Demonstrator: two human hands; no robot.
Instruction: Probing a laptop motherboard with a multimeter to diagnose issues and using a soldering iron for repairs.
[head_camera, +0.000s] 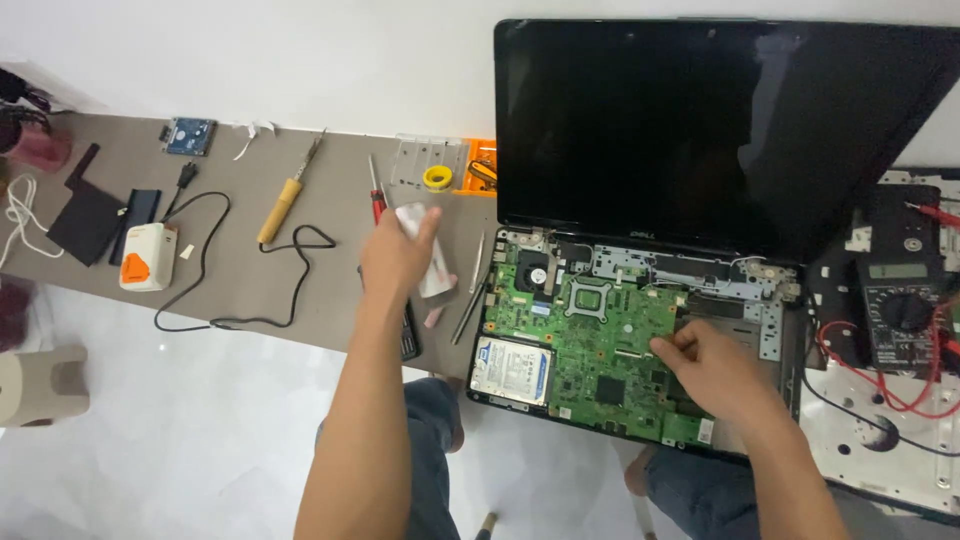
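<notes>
Head view: white object (420, 250) half-hidden in left hand (398, 258).

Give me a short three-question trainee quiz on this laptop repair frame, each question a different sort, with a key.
1. True or false: the left hand holds a small white object above the bench.
2. Where does the right hand rest? A) on the green motherboard B) on the multimeter C) on the soldering iron
3. Fill in: the laptop screen is ____ (lit/dark).

Key: 1 true; 2 A; 3 dark.
</notes>
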